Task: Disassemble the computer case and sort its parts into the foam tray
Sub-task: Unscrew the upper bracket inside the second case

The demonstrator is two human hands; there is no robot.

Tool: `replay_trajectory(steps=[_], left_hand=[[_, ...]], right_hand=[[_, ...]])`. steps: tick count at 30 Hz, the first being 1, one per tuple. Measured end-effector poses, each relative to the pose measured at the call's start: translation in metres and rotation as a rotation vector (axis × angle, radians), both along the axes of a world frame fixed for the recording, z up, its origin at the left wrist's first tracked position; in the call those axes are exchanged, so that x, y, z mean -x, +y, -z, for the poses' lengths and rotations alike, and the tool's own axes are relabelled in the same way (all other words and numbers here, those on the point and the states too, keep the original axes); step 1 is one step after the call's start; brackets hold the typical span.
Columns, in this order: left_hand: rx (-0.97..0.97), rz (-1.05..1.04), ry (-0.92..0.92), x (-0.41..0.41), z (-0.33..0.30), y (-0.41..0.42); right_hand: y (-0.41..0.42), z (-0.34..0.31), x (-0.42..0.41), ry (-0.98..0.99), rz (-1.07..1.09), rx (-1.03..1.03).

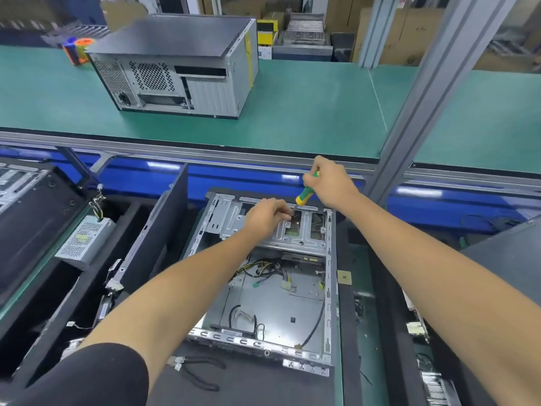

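An open computer case (272, 306) lies on its side before me, its floor strewn with loose cables (263, 272). A metal drive cage (295, 232) spans its far end. My right hand (330, 181) grips a green and yellow screwdriver (304, 194), tip pointing down at the cage's far edge. My left hand (268, 216) rests on the cage, its fingertips pinching the screwdriver's shaft near the tip. The black foam tray (58, 297) sits at left, holding a grey power supply (85, 241) and a black side panel (158, 232) standing on edge.
A second, closed computer case (181, 71) stands on the green shelf (307, 112) beyond. An aluminium frame post (424, 95) rises at right. A loose black cable (199, 373) lies in front of the case. Small boards (415, 328) lie at right.
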State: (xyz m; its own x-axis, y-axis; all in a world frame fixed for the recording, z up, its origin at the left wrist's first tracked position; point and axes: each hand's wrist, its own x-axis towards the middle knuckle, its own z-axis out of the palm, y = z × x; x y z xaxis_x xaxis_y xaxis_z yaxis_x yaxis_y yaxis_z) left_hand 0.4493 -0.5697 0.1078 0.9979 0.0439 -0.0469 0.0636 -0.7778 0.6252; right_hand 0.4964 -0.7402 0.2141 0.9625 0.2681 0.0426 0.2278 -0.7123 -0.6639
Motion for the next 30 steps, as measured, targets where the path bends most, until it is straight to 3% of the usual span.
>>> replay_trajectory(steps=[10,19,30], left_hand=[[0.044,0.134,-0.047,-0.007,0.019,0.013],[-0.022,0.135,-0.055,-0.008,0.027,0.009],[0.094,0.166,-0.084,-0.004,0.030,0.013]], right_hand=[[0.030,0.001,-0.021,-0.011,-0.133,0.248],[0.038,-0.001,-0.022,-0.029,-0.183,0.301],[0.043,-0.001,-0.027,-0.024,-0.175,0.300]])
